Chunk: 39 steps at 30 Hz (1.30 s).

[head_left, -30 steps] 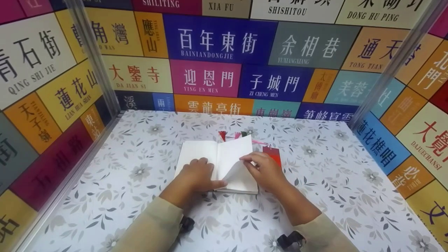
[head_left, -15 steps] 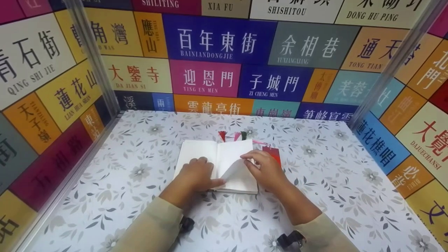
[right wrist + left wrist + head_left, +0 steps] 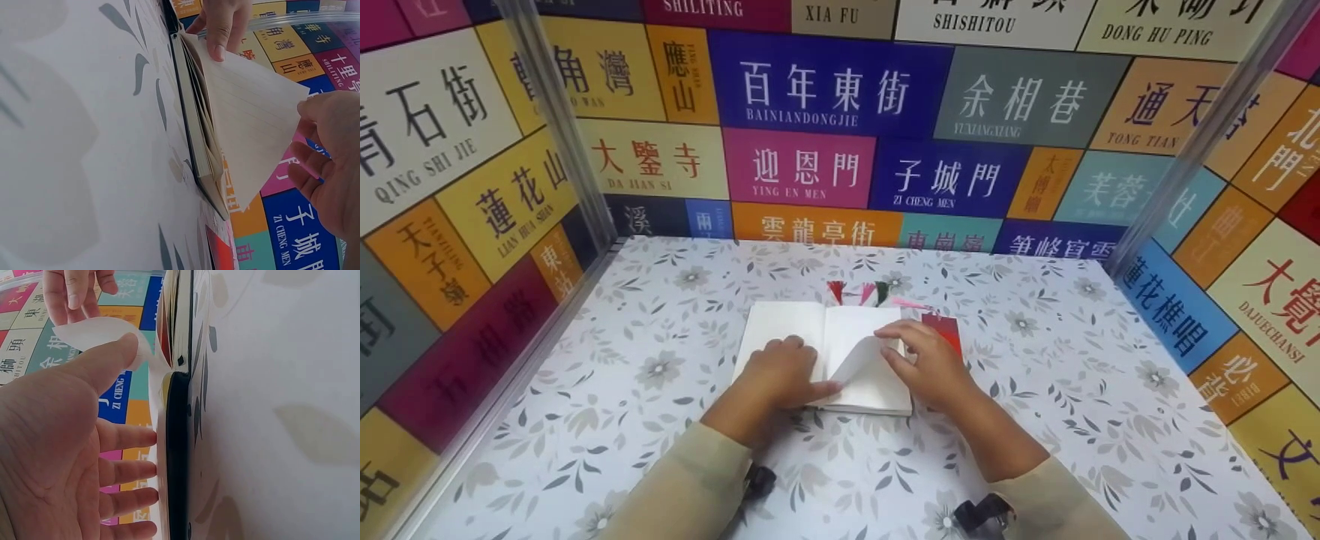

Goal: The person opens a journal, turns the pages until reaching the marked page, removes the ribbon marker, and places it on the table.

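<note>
An open notebook (image 3: 881,394) with pale pages and a dark cover lies on the table. My left hand (image 3: 781,371) rests on its left page with the fingers spread. In the left wrist view, the thumb (image 3: 126,351) touches the lifted page near the spine. My right hand (image 3: 928,365) pinches the outer edge of that page (image 3: 253,121), which shows faint ruled lines in the right wrist view. The page stands bent up off the right-hand stack. Its contact with the fingertips is partly hidden in the head view.
Red (image 3: 835,292), pink (image 3: 868,292) and dark green (image 3: 883,292) tassels lie behind the notebook. A red card-like item (image 3: 950,332) sits partly behind my right hand. The table (image 3: 660,435) has a leaf-patterned cover, with sign-printed panels (image 3: 825,82) around it.
The lifted page's far corner has sunk slightly over the last second, showing more of the tassels. Both hands stay almost in place.
</note>
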Each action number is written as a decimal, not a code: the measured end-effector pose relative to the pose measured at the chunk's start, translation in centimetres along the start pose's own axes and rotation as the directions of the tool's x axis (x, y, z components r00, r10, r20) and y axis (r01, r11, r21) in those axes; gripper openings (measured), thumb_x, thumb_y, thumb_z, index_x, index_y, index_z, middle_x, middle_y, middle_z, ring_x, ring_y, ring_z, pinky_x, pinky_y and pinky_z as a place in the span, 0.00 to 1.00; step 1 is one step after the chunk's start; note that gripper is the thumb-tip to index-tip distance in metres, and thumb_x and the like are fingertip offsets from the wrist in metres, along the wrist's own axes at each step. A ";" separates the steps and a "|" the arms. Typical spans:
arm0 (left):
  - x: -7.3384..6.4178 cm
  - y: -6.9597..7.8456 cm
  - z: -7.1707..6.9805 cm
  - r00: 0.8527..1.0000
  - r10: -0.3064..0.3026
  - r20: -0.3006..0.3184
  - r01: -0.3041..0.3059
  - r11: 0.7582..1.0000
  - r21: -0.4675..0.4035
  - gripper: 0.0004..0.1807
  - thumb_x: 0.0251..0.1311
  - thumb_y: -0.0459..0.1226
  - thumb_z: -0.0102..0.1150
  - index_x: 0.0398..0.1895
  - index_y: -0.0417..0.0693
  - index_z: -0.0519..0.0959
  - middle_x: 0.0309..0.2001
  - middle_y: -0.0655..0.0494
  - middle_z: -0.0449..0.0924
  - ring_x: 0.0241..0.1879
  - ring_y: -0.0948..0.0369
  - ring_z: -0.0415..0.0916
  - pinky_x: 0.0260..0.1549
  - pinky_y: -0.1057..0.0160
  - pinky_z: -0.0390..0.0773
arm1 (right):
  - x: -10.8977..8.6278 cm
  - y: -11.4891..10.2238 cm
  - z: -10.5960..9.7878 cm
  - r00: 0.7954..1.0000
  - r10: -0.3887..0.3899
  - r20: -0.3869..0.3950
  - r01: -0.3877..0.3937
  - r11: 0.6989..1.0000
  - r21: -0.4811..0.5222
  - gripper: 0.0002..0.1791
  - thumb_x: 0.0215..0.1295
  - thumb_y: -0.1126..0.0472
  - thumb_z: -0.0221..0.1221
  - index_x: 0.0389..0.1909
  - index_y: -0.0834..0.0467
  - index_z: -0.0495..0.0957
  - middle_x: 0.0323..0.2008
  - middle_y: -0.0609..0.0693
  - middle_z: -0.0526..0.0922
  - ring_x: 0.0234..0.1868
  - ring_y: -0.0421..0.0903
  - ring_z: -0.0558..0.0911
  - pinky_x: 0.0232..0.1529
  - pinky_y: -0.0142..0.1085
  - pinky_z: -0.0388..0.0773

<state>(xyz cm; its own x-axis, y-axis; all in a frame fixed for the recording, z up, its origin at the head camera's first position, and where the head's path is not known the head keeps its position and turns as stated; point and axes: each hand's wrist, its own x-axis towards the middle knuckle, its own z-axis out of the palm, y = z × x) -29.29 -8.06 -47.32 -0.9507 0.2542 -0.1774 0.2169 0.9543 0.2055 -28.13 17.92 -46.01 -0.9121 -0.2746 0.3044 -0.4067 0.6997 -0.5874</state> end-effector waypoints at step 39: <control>0.3 0.2 0.0 0.967 -0.033 -0.251 0.013 0.997 -0.082 0.71 0.52 0.61 0.80 0.90 0.63 0.39 0.90 0.47 0.38 0.86 0.41 0.50 0.77 0.35 0.67 | -0.2 1.0 0.1 0.943 0.041 0.331 -0.037 0.999 -0.018 0.18 0.71 0.51 0.69 0.60 0.43 0.86 0.69 0.42 0.80 0.75 0.50 0.74 0.77 0.54 0.74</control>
<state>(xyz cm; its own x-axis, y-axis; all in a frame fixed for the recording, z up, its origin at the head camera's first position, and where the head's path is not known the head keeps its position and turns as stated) -29.57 -7.82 -47.35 -0.9825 0.1751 0.0631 0.1858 0.9414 0.2814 -28.38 18.65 -46.73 -0.8936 -0.4486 0.0144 -0.3716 0.7214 -0.5843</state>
